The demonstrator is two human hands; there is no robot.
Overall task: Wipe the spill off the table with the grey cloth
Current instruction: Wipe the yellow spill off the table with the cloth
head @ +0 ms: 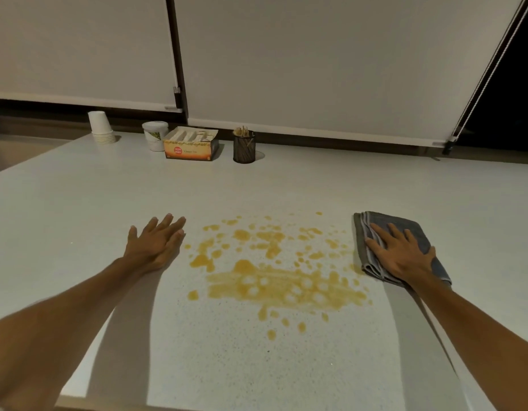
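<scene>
An orange-yellow spill (pixel 274 274) spreads over the middle of the white speckled table (pixel 79 203), part smeared band, part loose drops. A folded grey cloth (pixel 405 229) lies flat just right of the spill. My right hand (pixel 402 253) rests palm down on the cloth with fingers spread, pressing it to the table. My left hand (pixel 156 241) lies flat on the bare table just left of the spill, fingers together, holding nothing.
At the back of the table stand a stack of white paper cups (pixel 101 127), a white tub (pixel 155 135), an open orange box (pixel 191 143) and a black mesh holder of wooden sticks (pixel 244 148). Roller blinds hang behind. The table's near edge runs along the bottom.
</scene>
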